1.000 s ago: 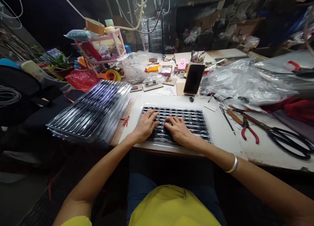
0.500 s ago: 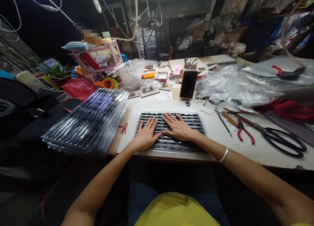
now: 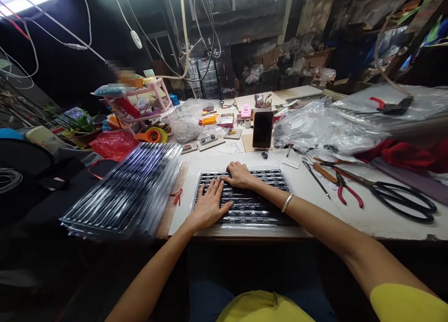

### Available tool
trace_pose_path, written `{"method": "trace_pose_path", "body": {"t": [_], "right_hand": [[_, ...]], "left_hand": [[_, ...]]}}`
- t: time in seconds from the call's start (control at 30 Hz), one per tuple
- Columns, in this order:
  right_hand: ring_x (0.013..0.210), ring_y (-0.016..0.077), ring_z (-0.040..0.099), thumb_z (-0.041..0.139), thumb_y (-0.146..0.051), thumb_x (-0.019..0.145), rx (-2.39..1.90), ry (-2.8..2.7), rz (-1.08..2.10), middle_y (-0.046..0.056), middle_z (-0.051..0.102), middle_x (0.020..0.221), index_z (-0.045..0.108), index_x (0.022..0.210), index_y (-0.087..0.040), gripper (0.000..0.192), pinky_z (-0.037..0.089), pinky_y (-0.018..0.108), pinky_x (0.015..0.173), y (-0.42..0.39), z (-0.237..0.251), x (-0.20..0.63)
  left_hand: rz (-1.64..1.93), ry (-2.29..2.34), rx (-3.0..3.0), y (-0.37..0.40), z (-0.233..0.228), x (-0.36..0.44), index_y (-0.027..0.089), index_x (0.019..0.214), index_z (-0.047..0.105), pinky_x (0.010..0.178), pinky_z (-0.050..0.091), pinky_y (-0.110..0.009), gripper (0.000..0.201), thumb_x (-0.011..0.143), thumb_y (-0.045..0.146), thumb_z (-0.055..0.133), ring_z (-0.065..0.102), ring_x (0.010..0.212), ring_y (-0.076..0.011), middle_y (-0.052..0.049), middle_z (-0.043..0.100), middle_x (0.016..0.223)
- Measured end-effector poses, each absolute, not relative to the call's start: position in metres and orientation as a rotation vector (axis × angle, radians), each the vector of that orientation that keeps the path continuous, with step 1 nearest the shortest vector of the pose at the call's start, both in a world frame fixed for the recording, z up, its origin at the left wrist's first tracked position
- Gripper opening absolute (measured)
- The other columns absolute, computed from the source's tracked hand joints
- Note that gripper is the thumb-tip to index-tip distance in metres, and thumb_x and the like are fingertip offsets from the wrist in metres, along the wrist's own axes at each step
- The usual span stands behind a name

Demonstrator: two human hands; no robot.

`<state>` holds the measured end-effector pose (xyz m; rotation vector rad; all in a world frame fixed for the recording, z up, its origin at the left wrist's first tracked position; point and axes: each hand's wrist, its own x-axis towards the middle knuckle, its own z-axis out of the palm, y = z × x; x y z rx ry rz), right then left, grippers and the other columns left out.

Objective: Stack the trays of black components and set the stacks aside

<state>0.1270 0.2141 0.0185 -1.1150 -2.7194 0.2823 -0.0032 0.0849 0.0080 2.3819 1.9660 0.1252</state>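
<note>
A clear plastic tray with rows of dark, shiny strips lies flat on the white table in front of me. My left hand rests palm down on its left part, fingers spread and thumb pointing right. Farther back on the tray is my right hand, its fingers slightly bent over the rows and its thumb close to the left fingertips. Neither hand has anything visible in its grasp. Left of the table sheet stands a stack of similar filled trays.
A phone stands upright behind the tray. Scissors, red-handled pliers and a dark pen-like tool lie to the right. Clear plastic bags are heaped behind them. A pink rack stands at back left.
My right hand has slid left and slightly away from me over the tray, its fingers now more bent. My left hand stays nearly in place. The view has tilted up a little.
</note>
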Motion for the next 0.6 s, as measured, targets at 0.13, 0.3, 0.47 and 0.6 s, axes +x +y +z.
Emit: {"method": "trace_pose_path", "body": {"t": [0.13,0.3,0.47,0.6], "right_hand": [[0.117,0.0230,0.047,0.043,-0.041,0.092,-1.064,-2.740,0.345,0.012,0.054,0.128,0.052,0.126,-0.018,0.042,0.037,0.039,0.094,0.210,0.032,0.153],[0.139,0.0256,0.019,0.027,-0.046,0.095,-1.194,-2.633,0.313,0.014,0.024,0.151,0.025,0.145,-0.014,0.059,0.016,0.049,0.109,0.184,0.027,0.224],[0.140,0.0280,0.015,0.032,-0.055,0.091,-1.272,-2.642,0.368,0.011,0.023,0.151,0.035,0.142,-0.017,0.063,0.011,0.053,0.110,0.172,0.005,0.264],[0.137,0.0247,0.026,0.020,-0.047,0.096,-1.295,-2.563,0.365,0.011,0.032,0.148,0.037,0.140,-0.018,0.056,0.022,0.049,0.108,0.172,0.020,0.273]], "left_hand": [[0.090,1.977,2.354,0.084,0.010,-0.003,0.011,0.146,0.018,0.112,0.010,-0.050,0.074,0.090,0.059,0.024,0.010,0.142,-0.0250,-0.013,0.014,0.154],[0.090,1.995,2.338,0.084,0.006,-0.003,0.013,0.147,0.016,0.112,0.008,-0.050,0.075,0.090,0.061,0.021,0.009,0.142,-0.0247,-0.011,0.013,0.154],[0.141,1.976,2.374,0.084,0.002,-0.004,0.013,0.147,0.016,0.112,0.009,-0.051,0.077,0.089,0.063,0.021,0.010,0.142,-0.0257,-0.011,0.013,0.154],[0.161,1.973,2.380,0.082,0.002,-0.006,0.014,0.146,0.017,0.112,0.010,-0.050,0.074,0.090,0.061,0.022,0.011,0.142,-0.0252,-0.013,0.015,0.153]]}}
